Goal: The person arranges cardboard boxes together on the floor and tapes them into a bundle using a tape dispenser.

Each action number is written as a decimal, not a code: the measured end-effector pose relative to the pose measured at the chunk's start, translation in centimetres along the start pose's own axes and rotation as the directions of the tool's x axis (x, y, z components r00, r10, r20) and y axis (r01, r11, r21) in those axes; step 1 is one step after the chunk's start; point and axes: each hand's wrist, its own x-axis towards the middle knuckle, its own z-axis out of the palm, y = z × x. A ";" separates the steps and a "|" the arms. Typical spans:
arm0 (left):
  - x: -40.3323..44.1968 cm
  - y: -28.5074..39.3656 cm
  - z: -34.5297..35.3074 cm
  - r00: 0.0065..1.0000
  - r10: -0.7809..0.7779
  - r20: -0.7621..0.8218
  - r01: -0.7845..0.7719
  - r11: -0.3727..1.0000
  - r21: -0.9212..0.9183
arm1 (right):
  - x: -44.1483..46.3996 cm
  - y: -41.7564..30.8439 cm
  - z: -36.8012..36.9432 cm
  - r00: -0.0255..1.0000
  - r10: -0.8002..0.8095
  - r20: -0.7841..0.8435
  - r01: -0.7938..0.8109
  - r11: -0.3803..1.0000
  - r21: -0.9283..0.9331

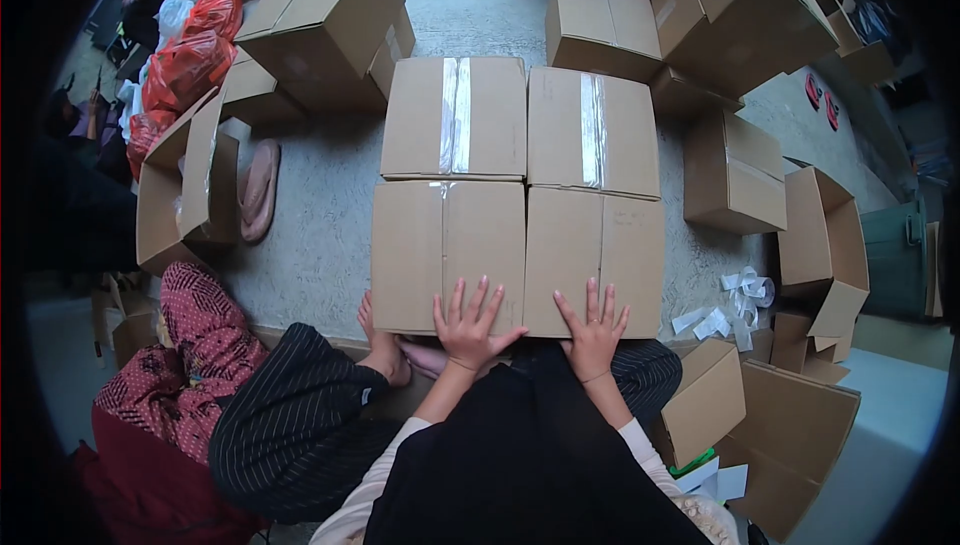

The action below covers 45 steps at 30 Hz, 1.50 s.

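My left hand (468, 328) lies flat with fingers spread on the near edge of the front left cardboard box (410, 245). On the front right cardboard box (630, 235), my right hand (594, 333) rests the same way, palm down. A seam runs across the top of each front box. Touching them behind are a back left box (420, 120) and a back right box (630, 135), both with shiny clear tape along the middle. Neither hand grasps anything.
Cardboard boxes stack at the upper left (320, 15) and upper right (740, 25). Crumpled tape (745, 300) lies on the floor at right. Slippers (260, 190), red plastic bags (190, 65) and an open box (210, 185) are at left. Another person's patterned clothing (205, 325) shows beside me.
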 end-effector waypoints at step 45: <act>29.2 -12.0 7.6 0.965 -0.263 0.012 0.188 0.655 -0.732 | 8.6 3.5 -1.1 0.990 0.089 -0.109 -0.074 0.988 0.136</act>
